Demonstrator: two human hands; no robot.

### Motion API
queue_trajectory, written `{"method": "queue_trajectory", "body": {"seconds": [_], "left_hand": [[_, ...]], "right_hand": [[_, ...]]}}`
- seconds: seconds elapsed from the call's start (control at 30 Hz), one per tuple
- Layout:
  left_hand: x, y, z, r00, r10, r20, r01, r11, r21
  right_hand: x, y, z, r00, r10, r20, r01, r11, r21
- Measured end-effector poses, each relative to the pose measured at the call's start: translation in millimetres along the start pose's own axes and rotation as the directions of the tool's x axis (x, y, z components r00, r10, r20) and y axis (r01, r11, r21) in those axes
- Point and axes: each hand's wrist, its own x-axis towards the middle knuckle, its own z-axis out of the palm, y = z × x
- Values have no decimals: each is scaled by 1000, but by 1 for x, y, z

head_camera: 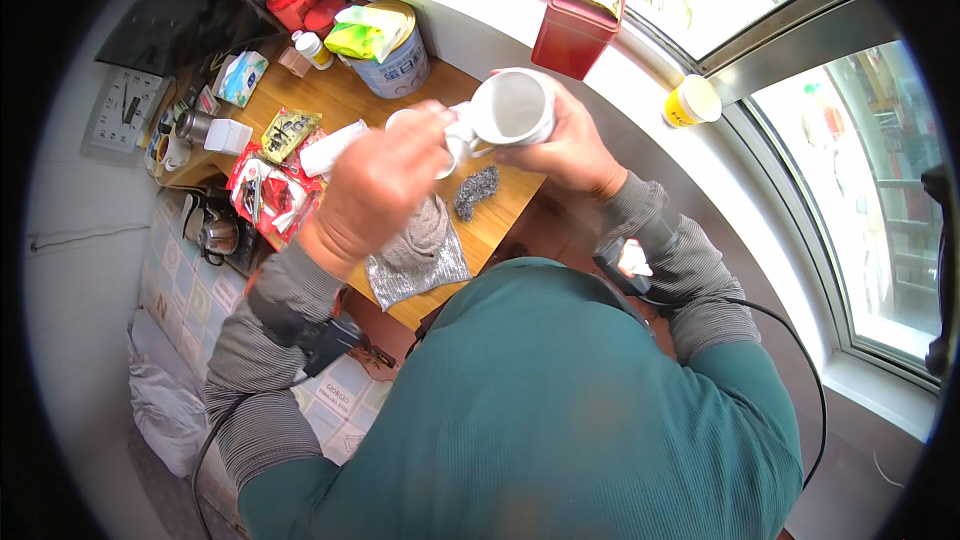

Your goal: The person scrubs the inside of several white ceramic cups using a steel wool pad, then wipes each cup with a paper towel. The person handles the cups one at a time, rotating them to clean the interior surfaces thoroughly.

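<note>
A white mug [511,109] is in my right hand [566,142], tilted so that its inside faces me. My left hand [382,180], blurred and with curled fingers, is beside the mug's handle. Something white lies at its fingertips, but whether it is held cannot be told. Under the hands a grey steel-wool scourer [476,192] lies on the wooden table [495,223]. A crumpled brown-grey cloth [416,236] rests on a silvery cloth [420,274], partly behind my left hand. Another white rounded item shows between the hands, mostly hidden.
Red-and-white packets [274,191] and a yellow packet [289,133] lie at the left. Behind stand a large blue-white tin [390,64], a white bottle [313,50] and red canisters [291,1]. On the windowsill are a dark red bin [576,30] and a yellow paper cup [691,101].
</note>
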Motion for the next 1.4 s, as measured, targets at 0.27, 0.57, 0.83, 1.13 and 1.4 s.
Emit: {"method": "queue_trajectory", "body": {"seconds": [0.27,0.57,0.83,1.13,1.4], "left_hand": [[19,-9,-5,960,-143,-240,81,965,-250],[10,20,19,953,-289,-95,249,920,-303],[-8,9,9,491,-727,480,192,-447,-874],[17,17,-7,985,-172,22,171,951,-258],[15,24,-1,979,-202,-14,182,908,-378]], "right_hand": [[-5,-10,4,992,57,115,-66,995,80],[4,-3,11,930,-347,120,358,788,-500],[2,10,10,994,-100,40,103,991,-82],[4,9,12,984,-58,171,55,998,23],[0,11,7,970,-52,237,-15,962,271]]}}
